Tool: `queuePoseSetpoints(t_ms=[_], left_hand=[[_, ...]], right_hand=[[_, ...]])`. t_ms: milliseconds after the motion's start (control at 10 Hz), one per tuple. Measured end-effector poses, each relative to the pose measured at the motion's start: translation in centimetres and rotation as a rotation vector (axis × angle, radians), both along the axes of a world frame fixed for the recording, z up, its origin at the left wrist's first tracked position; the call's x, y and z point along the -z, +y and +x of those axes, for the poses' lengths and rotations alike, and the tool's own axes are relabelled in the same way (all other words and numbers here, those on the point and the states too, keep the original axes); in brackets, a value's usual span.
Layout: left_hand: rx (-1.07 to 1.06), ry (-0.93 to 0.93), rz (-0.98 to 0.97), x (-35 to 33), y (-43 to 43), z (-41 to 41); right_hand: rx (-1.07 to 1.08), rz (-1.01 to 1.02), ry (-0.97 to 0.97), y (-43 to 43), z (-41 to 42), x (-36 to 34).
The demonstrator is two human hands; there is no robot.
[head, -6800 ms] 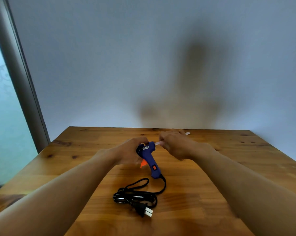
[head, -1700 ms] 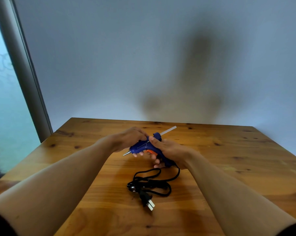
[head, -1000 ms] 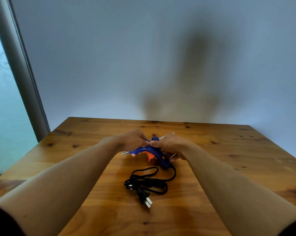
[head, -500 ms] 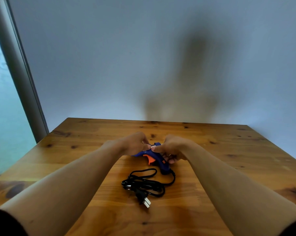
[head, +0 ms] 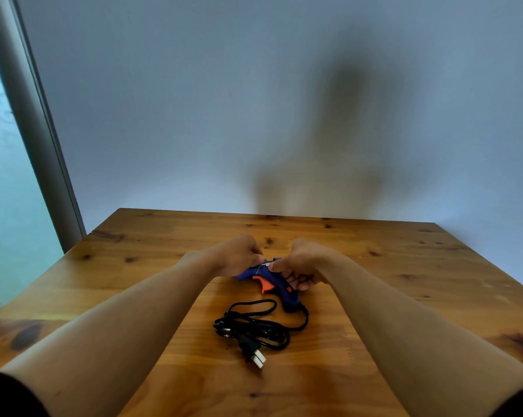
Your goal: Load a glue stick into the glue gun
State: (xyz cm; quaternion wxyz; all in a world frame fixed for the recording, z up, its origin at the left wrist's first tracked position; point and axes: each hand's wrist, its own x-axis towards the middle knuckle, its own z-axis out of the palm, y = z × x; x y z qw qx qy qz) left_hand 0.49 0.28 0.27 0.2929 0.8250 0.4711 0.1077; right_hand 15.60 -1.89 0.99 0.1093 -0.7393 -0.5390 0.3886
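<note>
while both hands meet over the middle of the wooden table [head: 404,266], they hold a small blue glue gun [head: 273,281] between them. the left hand [head: 239,257] is curled around the front end of the gun, so the tip is hidden under it. the right hand [head: 302,263] is closed on the back end, with its thumb and fingers pinched on top of the gun. the glue stick can't be seen here, so i can't tell if it is inside the gun or under the fingers. the orange trigger [head: 264,284] points down toward the person, and the gun's handle slants down to the table. a black cord [head: 254,326] comes out of the handle and lies in a loose bundle on the table, just in front of the gun. its plug [head: 254,356] lies at the near end, with two flat metal pins sticking out. behind the table is a plain wall with a dark shadow on it.
</note>
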Motion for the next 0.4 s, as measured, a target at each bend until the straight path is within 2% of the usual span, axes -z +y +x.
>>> queuePoseSetpoints(t_ms=[100, 300, 400], left_hand=[[-0.027, -0.030, 0.013, -0.1, 0.0, -0.2], [-0.136, -0.218, 0.063, -0.2, 0.6, -0.5], [-0.206, -0.359, 0.062, -1.4, 0.7, -0.5]], right_hand=[[0.006, 0.000, 0.000, -0.2, 0.0, -0.1], [-0.004, 0.007, -0.014, -0.6, -0.1, -0.9], [0.024, 0.111, -0.020, -0.7, -0.1, -1.6]])
